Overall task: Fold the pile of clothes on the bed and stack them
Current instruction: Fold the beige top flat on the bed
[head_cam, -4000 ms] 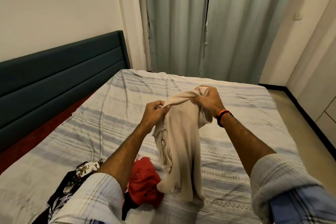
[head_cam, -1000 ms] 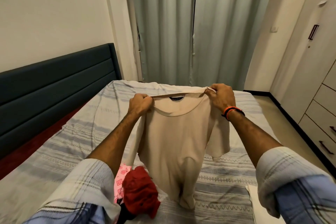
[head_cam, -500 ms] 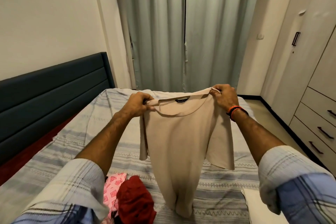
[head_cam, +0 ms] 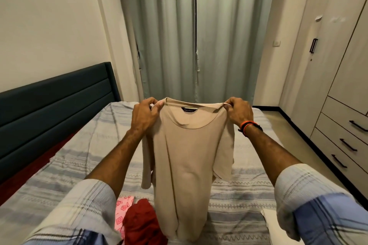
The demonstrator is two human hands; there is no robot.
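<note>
A beige T-shirt (head_cam: 185, 157) hangs in front of me, spread out by its shoulders above the bed (head_cam: 245, 191). My left hand (head_cam: 144, 115) pinches the left shoulder seam and my right hand (head_cam: 238, 112) pinches the right one. The neckline with its dark label faces me and the hem dangles near the striped bedcover. Below, at the near edge, lies a crumpled red garment (head_cam: 142, 223) beside a pink patterned piece (head_cam: 122, 209); my left sleeve hides the rest of the pile.
A dark padded headboard (head_cam: 51, 109) runs along the left. Grey curtains (head_cam: 195, 34) hang behind the bed. A wardrobe with drawers (head_cam: 344, 131) stands at the right across a strip of floor. A white object (head_cam: 272, 225) lies at the bed's near right.
The bunched shirt has been opened out and raised by its shoulders. Over the last second both hands lifted it higher and my view tilted up.
</note>
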